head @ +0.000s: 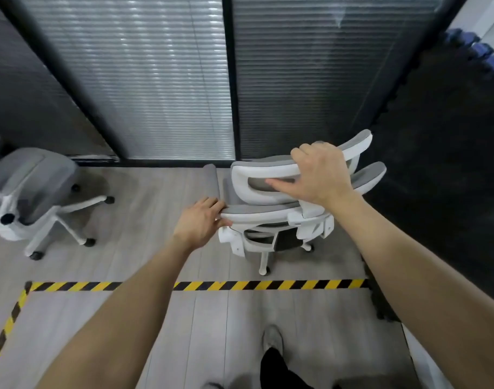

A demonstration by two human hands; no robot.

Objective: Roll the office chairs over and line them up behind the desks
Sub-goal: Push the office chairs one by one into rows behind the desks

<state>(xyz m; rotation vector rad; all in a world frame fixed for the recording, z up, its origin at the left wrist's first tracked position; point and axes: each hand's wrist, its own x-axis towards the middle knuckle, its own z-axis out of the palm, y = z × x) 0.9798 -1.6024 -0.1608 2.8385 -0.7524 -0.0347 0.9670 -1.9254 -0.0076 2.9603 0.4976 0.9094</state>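
Against the glass wall (170, 80) with its lowered blinds, two grey-and-white chairs stand on the pale floor (156, 318), beyond a line of yellow-and-black tape (268, 284). No desk shows, so both chairs are probably parked here waiting to be rolled away. Untouched, the far chair (32, 186) sits at the left edge, well apart from the person. Straight ahead, the near chair (282, 197) has its back turned to the person, which suits steering it from behind. Both arms reach forward over the tape. The right hand (321, 175) is clamped on the headrest (268, 167), fingers curled over its top rim and thumb laid across its back. Lower down, the left hand (201, 223) pinches the backrest's left edge, fingers on top and thumb beneath; two grips at different heights should keep the chair from swivelling.
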